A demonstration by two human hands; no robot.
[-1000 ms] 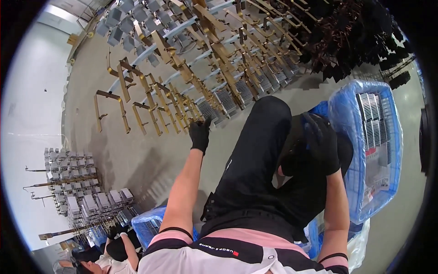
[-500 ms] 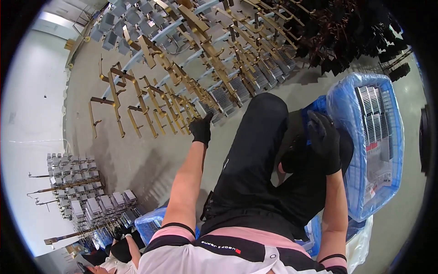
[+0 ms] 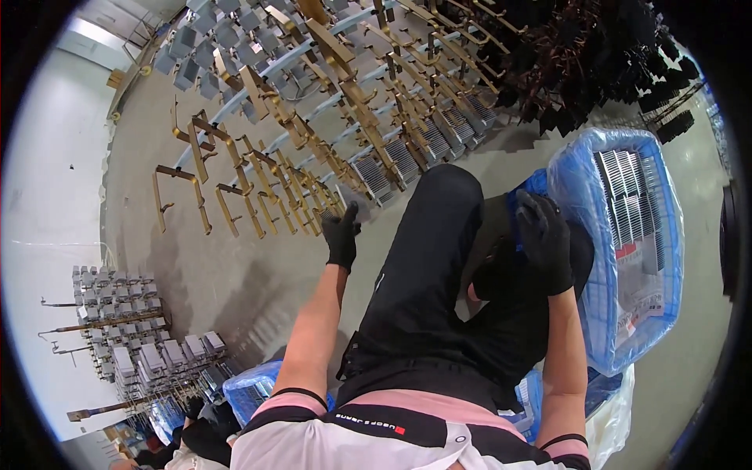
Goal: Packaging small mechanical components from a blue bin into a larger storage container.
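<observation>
My left hand, in a black glove, reaches out to the lower end of a rack of brass-coloured hooks. Its fingers are closed on a grey finned metal plate, which looks smeared and partly overlaps the hooks. Similar finned plates hang to the right of it. My right hand, also black-gloved, hovers over my right knee beside a blue plastic-lined basket. Its fingers are loosely bent and apart, and nothing shows in them. Rows of finned metal pieces lie in the basket.
Dark parts hang in a dense cluster at the far right. Grey box-shaped pieces fill a rack on the left. Another blue-lined container stands by my left elbow. A co-worker's dark clothing shows at the lower left.
My left hand has come slightly down and closer, and the finned plate by it has shifted and tilted. The right hand stays over the knee. The whole view has shifted a little.
</observation>
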